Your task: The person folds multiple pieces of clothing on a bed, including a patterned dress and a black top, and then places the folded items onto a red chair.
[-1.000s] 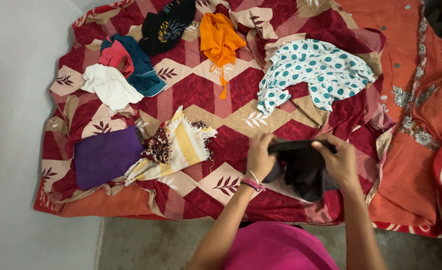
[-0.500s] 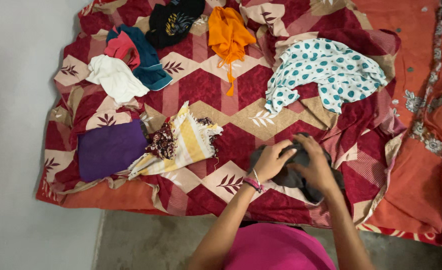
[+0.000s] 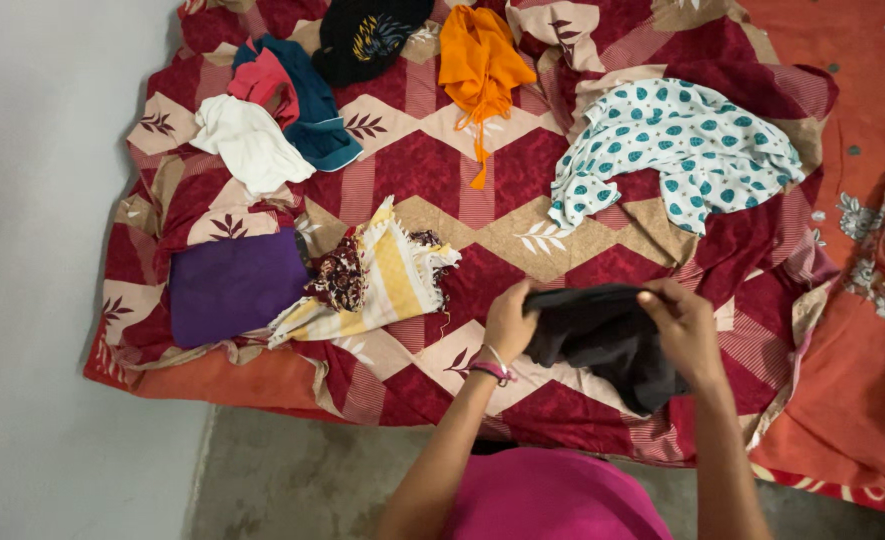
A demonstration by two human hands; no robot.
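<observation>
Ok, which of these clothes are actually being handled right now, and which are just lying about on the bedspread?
In hand:
- dark garment, gripped along its top edge by the left hand and right hand

Lying about:
- folded purple cloth
- yellow striped cloth
- white top with teal spots
- orange garment
- white garment
- patterned bedspread under everything

1. One view only, worn on the person's head, looking steeply down.
2. It faces forward across the red patterned cloth bedspread (image 3: 482, 215), close above both forearms.
3. The grey concrete floor (image 3: 292, 480) fills its lower edge.
</observation>
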